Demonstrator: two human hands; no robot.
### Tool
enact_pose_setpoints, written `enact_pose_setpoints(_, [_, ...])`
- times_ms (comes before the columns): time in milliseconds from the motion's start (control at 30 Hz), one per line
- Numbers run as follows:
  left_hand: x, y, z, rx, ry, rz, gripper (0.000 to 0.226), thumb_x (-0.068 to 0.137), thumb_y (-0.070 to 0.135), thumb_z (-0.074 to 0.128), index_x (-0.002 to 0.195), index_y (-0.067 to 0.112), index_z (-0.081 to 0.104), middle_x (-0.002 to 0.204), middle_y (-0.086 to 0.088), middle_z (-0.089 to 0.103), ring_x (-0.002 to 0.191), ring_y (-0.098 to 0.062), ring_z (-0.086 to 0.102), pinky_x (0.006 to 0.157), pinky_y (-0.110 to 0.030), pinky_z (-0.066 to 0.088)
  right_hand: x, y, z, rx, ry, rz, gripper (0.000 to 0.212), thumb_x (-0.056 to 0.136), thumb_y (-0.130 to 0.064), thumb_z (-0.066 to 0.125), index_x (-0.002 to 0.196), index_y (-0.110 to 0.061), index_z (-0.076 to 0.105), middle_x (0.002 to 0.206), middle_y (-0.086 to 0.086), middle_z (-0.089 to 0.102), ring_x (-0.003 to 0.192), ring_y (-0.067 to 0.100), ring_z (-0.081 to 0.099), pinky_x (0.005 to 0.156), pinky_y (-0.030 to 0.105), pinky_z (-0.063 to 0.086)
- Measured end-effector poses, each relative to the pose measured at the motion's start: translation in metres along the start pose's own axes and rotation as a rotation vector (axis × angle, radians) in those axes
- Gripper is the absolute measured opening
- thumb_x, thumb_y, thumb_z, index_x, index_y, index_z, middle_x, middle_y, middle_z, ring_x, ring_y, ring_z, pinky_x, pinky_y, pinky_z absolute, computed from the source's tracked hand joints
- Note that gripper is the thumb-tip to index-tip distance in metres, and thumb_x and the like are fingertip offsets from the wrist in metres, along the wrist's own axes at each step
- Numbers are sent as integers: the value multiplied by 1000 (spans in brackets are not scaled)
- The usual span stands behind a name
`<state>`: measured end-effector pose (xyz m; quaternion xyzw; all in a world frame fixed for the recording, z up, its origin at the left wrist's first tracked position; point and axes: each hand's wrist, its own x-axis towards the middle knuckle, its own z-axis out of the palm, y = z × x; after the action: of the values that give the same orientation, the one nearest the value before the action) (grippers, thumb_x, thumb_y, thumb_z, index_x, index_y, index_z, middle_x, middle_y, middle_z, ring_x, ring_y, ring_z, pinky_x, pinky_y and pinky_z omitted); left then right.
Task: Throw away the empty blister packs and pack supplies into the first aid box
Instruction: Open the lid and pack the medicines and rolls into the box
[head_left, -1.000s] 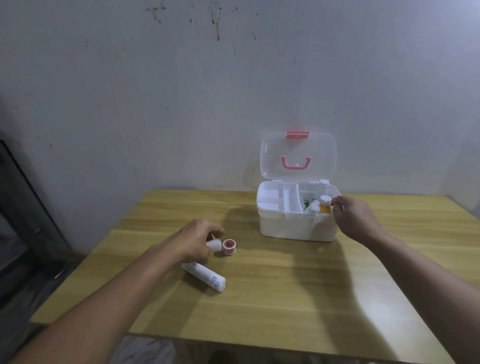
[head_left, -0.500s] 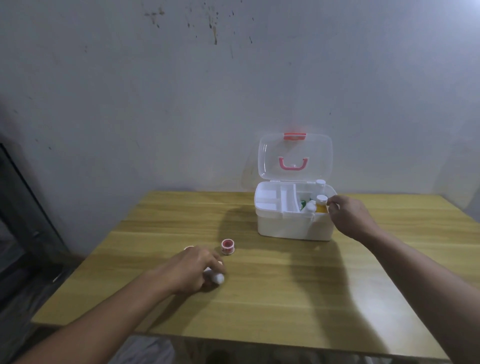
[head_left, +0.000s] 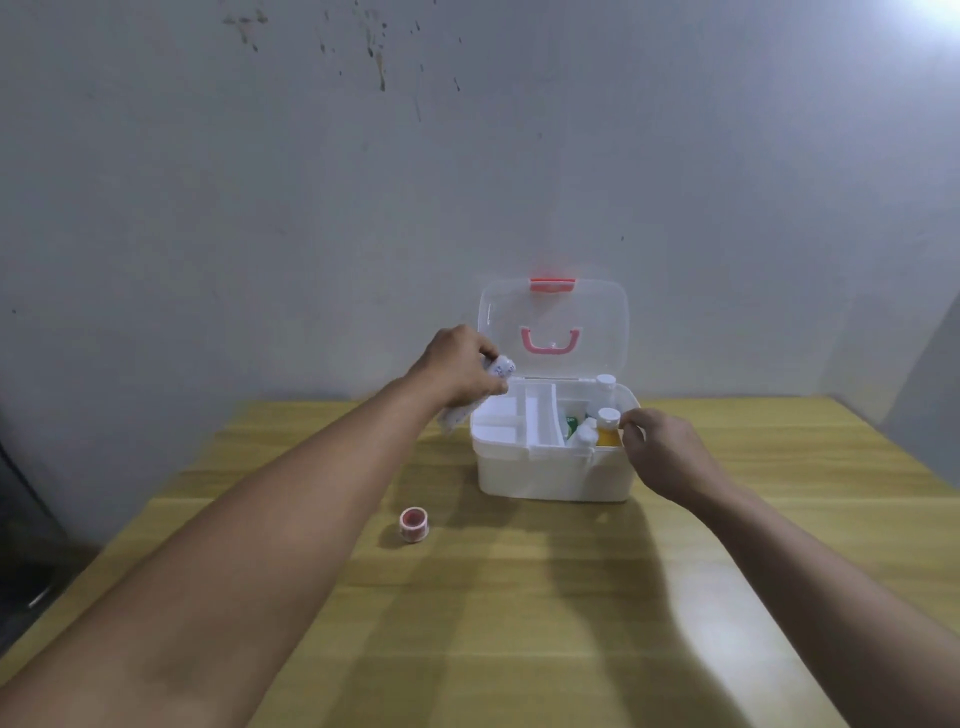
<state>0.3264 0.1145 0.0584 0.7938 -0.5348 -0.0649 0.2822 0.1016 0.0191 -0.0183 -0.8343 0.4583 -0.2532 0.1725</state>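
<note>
Beside boxy plastic case (head_left: 553, 473), cylindrical tube (head_left: 500, 368)

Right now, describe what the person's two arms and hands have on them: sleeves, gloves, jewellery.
Both forearms are bare up to the frame edge; no sleeve shows. The left hand and right hand wear no gloves. No watch, ring or bracelet is visible, though the image is somewhat blurred.

No text, brand, number or sign is legible. The white tube (head_left: 498, 370) gripped in the left hand (head_left: 460, 371), above the left rim of the first aid box (head_left: 553, 475), carries small bluish print, too blurred to read. A green label (head_left: 571, 425) shows on an item inside the box, its characters indistinct. The tape roll (head_left: 414, 525) on the table (head_left: 519, 623) bears no readable marking.
</note>
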Motion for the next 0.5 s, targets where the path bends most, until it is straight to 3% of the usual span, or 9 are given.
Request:
enact_pose_setpoints(100, [24, 11, 16, 26, -51, -40, 36, 73, 26, 80, 106, 11, 73, 97, -4, 65, 88, -20, 57, 78, -29, 46, 3, 2, 1, -9, 7, -16, 29, 95, -15, 43, 109, -9, 67, 118, 13, 66, 106, 34, 57, 82, 36, 42])
enact_pose_setpoints(267, [44, 16, 42, 54, -141, -102, 30, 74, 22, 77, 99, 7, 74, 102, -14, 73, 80, -24, 63, 76, -33, 55, 8, 7, 1, -6, -2, -37, 27, 95, -18, 44, 107, -12, 67, 116, 9, 67, 104, 30, 58, 82, 36, 44])
enact_pose_setpoints(400, [49, 19, 48, 2, -155, -149, 26, 74, 22, 75, 96, 7, 76, 99, -13, 74, 88, -27, 70, 77, -36, 61, 10, 10, -1, -5, -18, -37, 27, 95, -20, 44, 110, -14, 66, 118, 7, 67, 107, 29, 57, 84, 35, 44])
enact_pose_setpoints(500, [53, 23, 47, -47, -155, -190, 24, 75, 19, 73, 94, 4, 74, 91, -12, 70, 77, -26, 65, 72, -35, 61, 11, 11, 0, -5, -25, -44, 28, 95, -19, 44, 112, -14, 65, 121, 5, 66, 109, 29, 56, 87, 35, 44])
